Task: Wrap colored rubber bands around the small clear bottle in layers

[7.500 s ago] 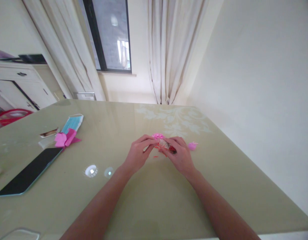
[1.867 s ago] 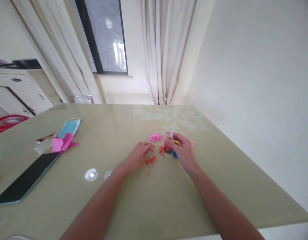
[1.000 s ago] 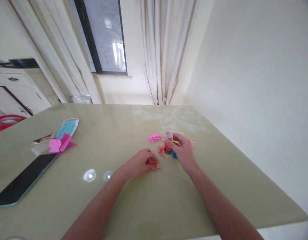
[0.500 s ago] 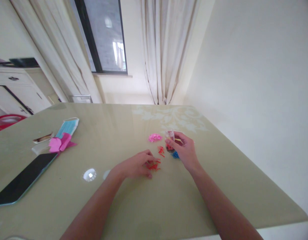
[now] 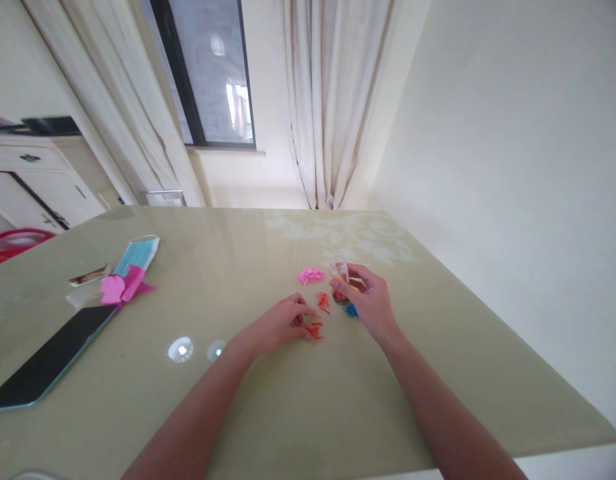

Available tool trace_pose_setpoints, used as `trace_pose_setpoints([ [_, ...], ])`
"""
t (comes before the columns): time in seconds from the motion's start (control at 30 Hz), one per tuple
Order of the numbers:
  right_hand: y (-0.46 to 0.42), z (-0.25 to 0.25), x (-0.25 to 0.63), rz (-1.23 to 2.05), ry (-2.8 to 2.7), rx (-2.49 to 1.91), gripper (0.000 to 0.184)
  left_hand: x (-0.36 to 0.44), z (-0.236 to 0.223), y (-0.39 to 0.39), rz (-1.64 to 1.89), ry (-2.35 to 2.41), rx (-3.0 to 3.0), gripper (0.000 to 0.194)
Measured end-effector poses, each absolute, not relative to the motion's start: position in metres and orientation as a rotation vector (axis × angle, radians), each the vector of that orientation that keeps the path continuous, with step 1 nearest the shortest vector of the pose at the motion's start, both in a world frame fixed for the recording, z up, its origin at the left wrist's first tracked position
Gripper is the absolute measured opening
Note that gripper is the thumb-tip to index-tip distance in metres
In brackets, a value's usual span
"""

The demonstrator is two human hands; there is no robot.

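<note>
My right hand (image 5: 371, 297) is closed around a small clear container (image 5: 339, 270), held upright with reddish bits visible low in it. Beside the container, partly covered by my right hand, lie a blue pile (image 5: 350, 310) and something yellow. My left hand (image 5: 283, 323) is over the table, thumb and forefinger apart at the edge of a small heap of thin red pieces (image 5: 315, 331), perhaps little bands. More red pieces (image 5: 323, 302) lie just beyond, and a pink pile (image 5: 311, 275) sits farther back. Whether the left fingertips touch any red piece is too small to tell.
On the left of the table (image 5: 268, 427) lie a black tablet-like slab (image 5: 53, 357), pink paper or foam (image 5: 123, 285), a blue face mask (image 5: 138, 255) and a small packet (image 5: 88, 275). Two clear round pieces, one a shiny disc (image 5: 180, 349), lie left of my left forearm.
My left hand has shifted slightly up and its fingers have drawn back off the red heap, uncovering more of it. My right hand and the container hold almost still.
</note>
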State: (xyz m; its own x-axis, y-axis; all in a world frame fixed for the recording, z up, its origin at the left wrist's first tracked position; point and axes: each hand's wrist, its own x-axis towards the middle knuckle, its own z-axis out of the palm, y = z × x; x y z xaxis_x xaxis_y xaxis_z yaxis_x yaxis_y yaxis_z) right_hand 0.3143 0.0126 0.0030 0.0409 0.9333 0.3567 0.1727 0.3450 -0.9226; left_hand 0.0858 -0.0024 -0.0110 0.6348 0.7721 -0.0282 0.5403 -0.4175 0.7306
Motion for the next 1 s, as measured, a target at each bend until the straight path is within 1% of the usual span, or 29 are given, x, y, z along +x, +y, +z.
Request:
trace_pose_setpoints([
  [0.2,0.012,0.006,0.314,0.809,-1.408,-1.079,0.046,0.082,-0.001,-0.009,0.371,0.909,2.074,0.029],
  [0.33,0.012,0.006,0.315,0.801,-1.407,-1.089,0.047,0.082,-0.001,-0.013,0.366,1.020,2.161,0.045],
  [0.37,0.012,0.005,0.315,0.801,-1.410,-1.091,0.047,0.084,-0.002,-0.014,0.377,1.077,2.181,0.046],
  [0.43,0.012,0.005,0.315,0.798,-1.416,-1.096,0.047,0.091,-0.007,-0.016,0.386,1.152,2.200,0.038],
  [0.53,0.012,0.005,0.316,0.765,-1.440,-1.095,0.046,0.101,-0.013,-0.017,0.411,1.166,2.210,0.016],
  [0.57,0.012,0.006,0.317,0.734,-1.457,-1.093,0.045,0.104,-0.014,-0.017,0.422,1.157,2.223,0.010],
  [0.6,0.011,0.007,0.317,0.691,-1.484,-1.092,0.044,0.106,-0.015,-0.017,0.436,1.155,2.237,0.009],
  [0.73,0.008,0.014,0.322,0.417,-1.653,-1.126,0.040,0.111,-0.016,-0.018,0.446,1.175,2.298,0.019],
  [0.83,0.007,0.016,0.323,0.239,-1.767,-1.155,0.039,0.114,-0.019,-0.021,0.376,1.188,2.401,0.020],
  [1.0,0.008,0.012,0.325,0.112,-1.889,-1.167,0.037,0.115,-0.027,-0.023,0.277,1.191,2.559,0.026],
])
